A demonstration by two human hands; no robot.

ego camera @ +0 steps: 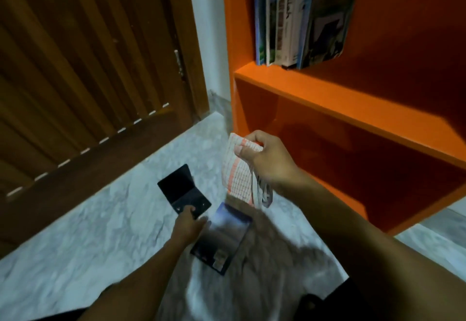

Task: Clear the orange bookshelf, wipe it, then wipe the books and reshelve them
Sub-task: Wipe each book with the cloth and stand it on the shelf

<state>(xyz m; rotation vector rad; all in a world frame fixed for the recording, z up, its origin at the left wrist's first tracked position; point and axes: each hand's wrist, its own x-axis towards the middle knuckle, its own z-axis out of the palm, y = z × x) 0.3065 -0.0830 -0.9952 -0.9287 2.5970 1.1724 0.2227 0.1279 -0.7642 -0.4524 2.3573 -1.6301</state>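
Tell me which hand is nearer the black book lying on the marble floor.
Left. The left hand touches the black book at its near edge; the right hand holds a checked cloth above, apart.

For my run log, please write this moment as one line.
left hand: grips dark book on floor | right hand: holds cloth | second book: floor | upper shelf: books standing

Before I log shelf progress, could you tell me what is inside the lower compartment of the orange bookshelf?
The lower compartment shows only bare orange panels; the right hand holding the cloth covers its near left corner.
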